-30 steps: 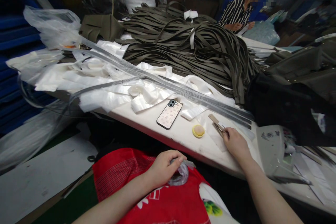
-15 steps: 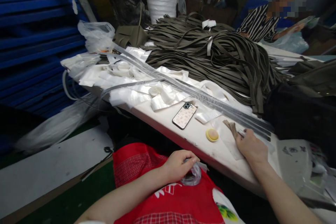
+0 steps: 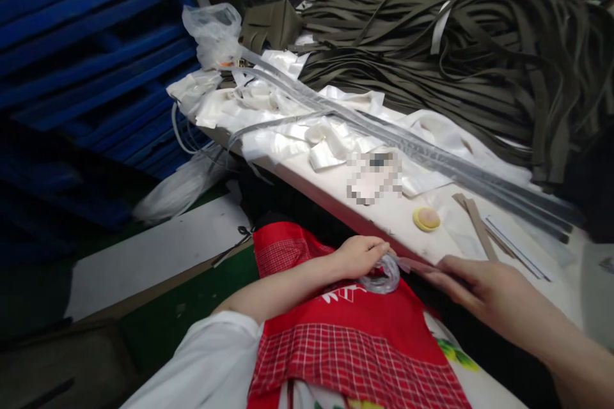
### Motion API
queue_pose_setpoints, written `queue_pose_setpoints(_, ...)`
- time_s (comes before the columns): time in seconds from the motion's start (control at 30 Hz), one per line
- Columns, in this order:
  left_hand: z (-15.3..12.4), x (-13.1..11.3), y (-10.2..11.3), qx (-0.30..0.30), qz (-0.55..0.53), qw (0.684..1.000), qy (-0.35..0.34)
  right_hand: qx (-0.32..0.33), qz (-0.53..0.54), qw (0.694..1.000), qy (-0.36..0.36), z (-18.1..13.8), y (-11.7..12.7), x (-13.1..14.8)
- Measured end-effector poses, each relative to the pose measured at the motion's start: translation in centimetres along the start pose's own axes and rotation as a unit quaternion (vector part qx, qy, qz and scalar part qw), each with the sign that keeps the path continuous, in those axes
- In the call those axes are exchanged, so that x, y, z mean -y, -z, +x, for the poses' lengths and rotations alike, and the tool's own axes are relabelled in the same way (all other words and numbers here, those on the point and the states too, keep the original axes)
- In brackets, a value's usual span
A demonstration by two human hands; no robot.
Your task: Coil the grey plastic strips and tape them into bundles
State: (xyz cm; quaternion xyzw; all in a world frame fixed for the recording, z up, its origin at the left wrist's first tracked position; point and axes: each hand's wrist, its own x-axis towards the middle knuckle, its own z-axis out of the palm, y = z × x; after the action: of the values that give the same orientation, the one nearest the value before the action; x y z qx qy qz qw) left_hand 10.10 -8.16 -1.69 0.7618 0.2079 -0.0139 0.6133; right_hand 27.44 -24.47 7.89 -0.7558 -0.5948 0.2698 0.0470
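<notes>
My left hand [image 3: 359, 255] rests on my red apron [image 3: 345, 339] below the table edge, its fingers closed on a roll of clear tape [image 3: 382, 276]. My right hand [image 3: 484, 291] is off the table and reaches toward the roll, its fingertips pinching the loose end of the tape [image 3: 415, 264]. Thin tan strips [image 3: 477, 223] lie on the white table [image 3: 393, 220] just beyond my right hand.
A small yellow round pad [image 3: 426, 218] and a phone [image 3: 373, 177] lie on the table. A big heap of olive straps [image 3: 460, 51], long clear strips [image 3: 432, 156] and white plastic bags [image 3: 268, 108] lie behind. Blue pallets [image 3: 81, 45] stand at left.
My right hand has left the tan strips on the table and come back to the tape roll in my left hand. The view has swung left and down.
</notes>
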Motion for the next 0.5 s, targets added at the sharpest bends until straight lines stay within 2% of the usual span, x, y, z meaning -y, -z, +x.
queue_pose_setpoints(0.1, 0.2, 0.2, 0.0, -0.003, -0.016, 1.000, 0.021, 0.030, -0.113, 0.992, 0.038, 0.5, -0.8, 3.6)
queue_pose_setpoints(0.23, -0.1, -0.1, 0.0, -0.011, 0.023, 0.999, 0.030, 0.032, -0.202, 0.977, 0.058, 2.2, -1.8, 5.8)
queue_pose_setpoints(0.4, -0.6, -0.5, 0.0, -0.047, 0.067, 0.997, 0.004, 0.040, -0.224, 0.973, 0.029, 4.7, -3.1, 7.9)
queue_pose_setpoints(0.5, -0.7, -0.2, 0.0, -0.064, 0.064, 0.996, 0.015, 0.021, -0.216, 0.976, 0.023, 5.8, -4.1, 8.1)
